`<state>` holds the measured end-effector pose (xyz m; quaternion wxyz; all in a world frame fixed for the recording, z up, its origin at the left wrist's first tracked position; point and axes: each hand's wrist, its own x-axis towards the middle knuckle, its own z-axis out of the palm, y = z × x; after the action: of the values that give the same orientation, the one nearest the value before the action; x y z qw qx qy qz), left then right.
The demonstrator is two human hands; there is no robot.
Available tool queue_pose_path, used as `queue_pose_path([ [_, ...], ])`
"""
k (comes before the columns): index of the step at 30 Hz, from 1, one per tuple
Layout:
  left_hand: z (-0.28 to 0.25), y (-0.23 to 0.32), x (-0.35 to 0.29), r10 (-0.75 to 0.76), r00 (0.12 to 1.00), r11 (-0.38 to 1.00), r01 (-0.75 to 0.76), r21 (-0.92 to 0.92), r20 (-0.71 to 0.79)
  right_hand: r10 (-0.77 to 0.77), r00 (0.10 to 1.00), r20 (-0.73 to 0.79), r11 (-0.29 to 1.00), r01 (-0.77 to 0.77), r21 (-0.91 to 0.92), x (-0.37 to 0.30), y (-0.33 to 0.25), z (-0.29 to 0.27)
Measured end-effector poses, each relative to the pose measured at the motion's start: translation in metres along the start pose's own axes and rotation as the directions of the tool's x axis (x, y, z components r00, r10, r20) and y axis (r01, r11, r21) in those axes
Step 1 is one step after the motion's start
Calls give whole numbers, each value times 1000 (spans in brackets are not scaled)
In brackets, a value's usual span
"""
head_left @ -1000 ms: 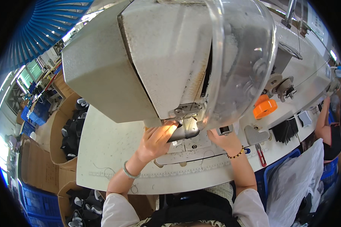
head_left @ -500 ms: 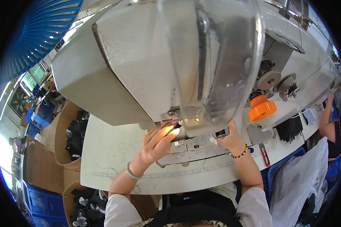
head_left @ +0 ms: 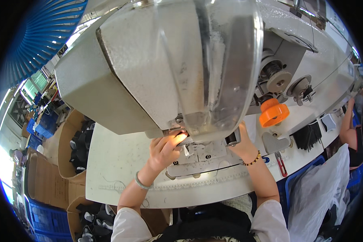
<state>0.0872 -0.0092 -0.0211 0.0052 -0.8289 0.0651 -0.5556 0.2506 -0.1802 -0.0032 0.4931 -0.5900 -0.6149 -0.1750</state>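
A large grey-white sewing machine (head_left: 145, 68) fills the upper middle, with a clear plastic guard (head_left: 230, 80) on its front. My left hand (head_left: 164, 152) is at the lit needle area under the machine head. Its fingers are bent and pressed together, and whatever lies at their tips I cannot make out. Just right of those fingertips is the metal plate (head_left: 197, 154) of the machine bed. On the other side, my right hand (head_left: 243, 143) reaches up beside the guard's lower right corner, its fingers hidden behind the machine.
An orange knob (head_left: 273, 113) sticks out at the right. Red-handled snips (head_left: 281, 164) and a bundle of black strips (head_left: 307, 138) lie on the white table (head_left: 121, 161). Cardboard boxes (head_left: 48, 181) of dark pieces stand at left; a plastic bag (head_left: 318, 193) hangs at right, near another person's arm (head_left: 348, 129).
My left fingers have curled in and shifted slightly left. The dark piece seen at their tips before no longer shows. The machine sits slightly farther left in view.
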Motion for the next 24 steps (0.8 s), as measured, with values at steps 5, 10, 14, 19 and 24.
queue_pose_path([
  [5,3,-4,-1,-2,999,1000,2,9,-32,32,997,74,999,-34,29,2,6,3],
  [10,5,-4,5,-61,998,997,60,-57,-25,-11,999,-30,997,9,-72,3,-1,4],
  [14,6,-6,5,-77,996,995,74,-71,-42,-17,998,-53,994,11,-109,5,-3,6],
  [19,10,-11,3,-145,989,981,140,-136,-28,-37,999,24,976,42,-214,0,9,11],
  [24,12,-11,5,-201,980,955,192,-226,-14,-19,1000,-9,977,17,-212,-5,19,19],
])
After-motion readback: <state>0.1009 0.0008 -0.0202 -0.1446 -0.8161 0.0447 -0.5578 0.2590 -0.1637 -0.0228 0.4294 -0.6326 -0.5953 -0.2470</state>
